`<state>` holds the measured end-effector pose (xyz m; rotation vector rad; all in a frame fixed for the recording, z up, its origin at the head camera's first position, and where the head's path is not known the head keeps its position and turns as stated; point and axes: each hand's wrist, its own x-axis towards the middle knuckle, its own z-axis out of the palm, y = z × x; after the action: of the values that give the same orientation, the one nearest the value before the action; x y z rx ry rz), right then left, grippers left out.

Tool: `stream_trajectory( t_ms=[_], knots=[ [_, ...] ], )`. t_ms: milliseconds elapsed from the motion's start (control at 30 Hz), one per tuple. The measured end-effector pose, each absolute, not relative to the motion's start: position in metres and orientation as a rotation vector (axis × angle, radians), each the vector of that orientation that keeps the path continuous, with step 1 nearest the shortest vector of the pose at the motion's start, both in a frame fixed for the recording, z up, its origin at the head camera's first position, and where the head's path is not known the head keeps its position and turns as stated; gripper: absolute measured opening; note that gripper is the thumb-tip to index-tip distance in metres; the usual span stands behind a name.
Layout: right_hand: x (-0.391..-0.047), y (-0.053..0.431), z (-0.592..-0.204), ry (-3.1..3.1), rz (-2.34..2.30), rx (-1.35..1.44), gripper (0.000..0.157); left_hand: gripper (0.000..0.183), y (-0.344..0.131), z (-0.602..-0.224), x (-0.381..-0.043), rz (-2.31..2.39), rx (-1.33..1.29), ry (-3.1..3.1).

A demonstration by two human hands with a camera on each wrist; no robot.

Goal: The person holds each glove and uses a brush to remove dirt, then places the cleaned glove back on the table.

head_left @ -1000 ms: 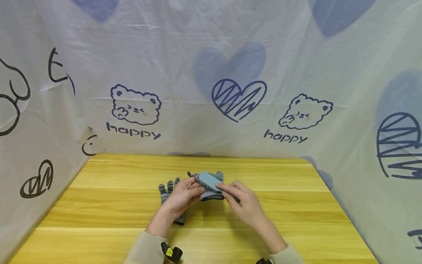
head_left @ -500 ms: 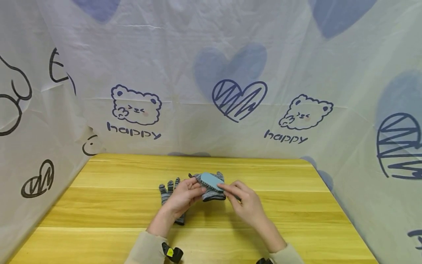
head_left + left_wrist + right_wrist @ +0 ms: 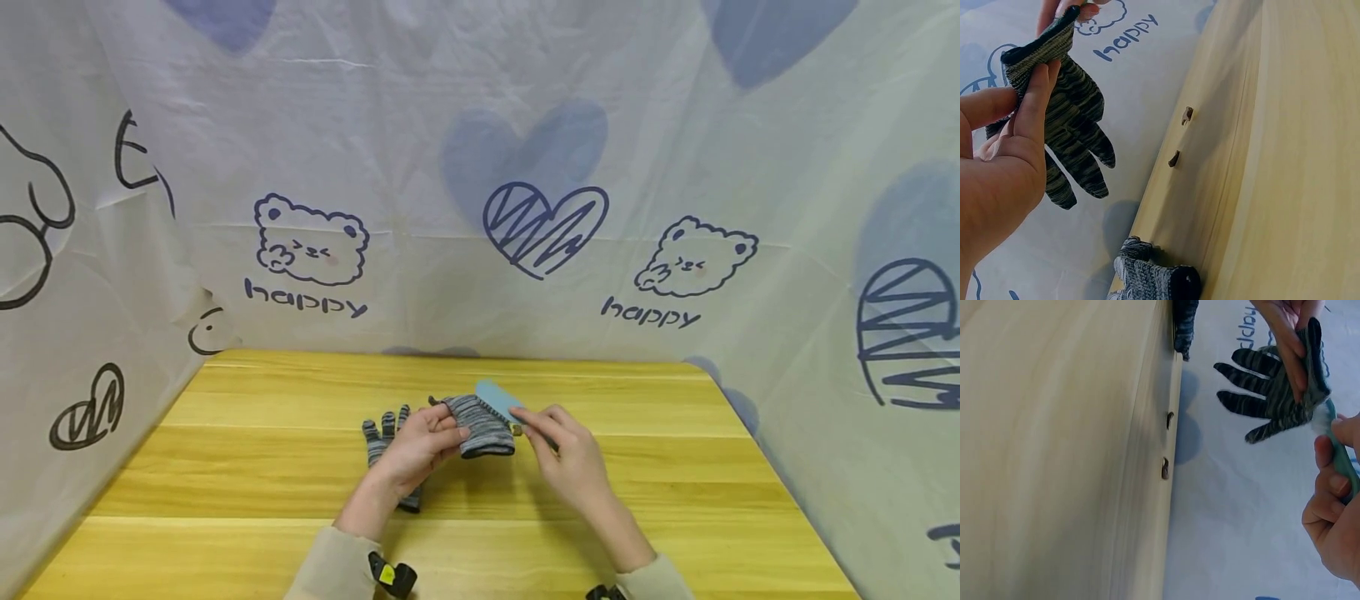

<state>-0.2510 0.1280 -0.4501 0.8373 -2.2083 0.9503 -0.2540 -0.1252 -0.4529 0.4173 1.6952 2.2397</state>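
My left hand (image 3: 418, 443) holds up a grey-and-black knitted glove (image 3: 474, 418) near its dark-edged cuff, thumb on top and fingers beneath. In the left wrist view, the fingers of this glove (image 3: 1079, 137) hang down. My right hand (image 3: 572, 457) grips a light blue brush (image 3: 497, 401) by its handle. Its bristles lie along the glove's right side, close to the cuff. White bristles show on the brush (image 3: 1339, 453) in the right wrist view. A second matching glove (image 3: 377, 450) lies on the table, partly hidden below my left hand and wrist.
The wooden table (image 3: 645, 467) spreads around both hands. Small brown bits (image 3: 1187, 115) lie on it in both wrist views. A white printed cloth (image 3: 420, 275) hangs behind the table and along its sides.
The brush has slid right across the held glove, from over its middle to its right edge, uncovering more of the knit. My left hand and the glove on the table stay nearly still.
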Motion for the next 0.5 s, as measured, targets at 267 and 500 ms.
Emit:
stream_trajectory(
  t_ms=[267,500],
  knots=[
    [-0.2541,0.1375,-0.448,-2.229,1.005,0.669,0.031,0.033,-0.126,-0.4505,-0.253,2.234,0.361,1.723],
    [-0.2507,0.1348,-0.4446,-2.203,1.02,0.789,0.033,0.033,-0.1243,-0.4507,-0.2536,2.239,0.343,1.733]
  ],
)
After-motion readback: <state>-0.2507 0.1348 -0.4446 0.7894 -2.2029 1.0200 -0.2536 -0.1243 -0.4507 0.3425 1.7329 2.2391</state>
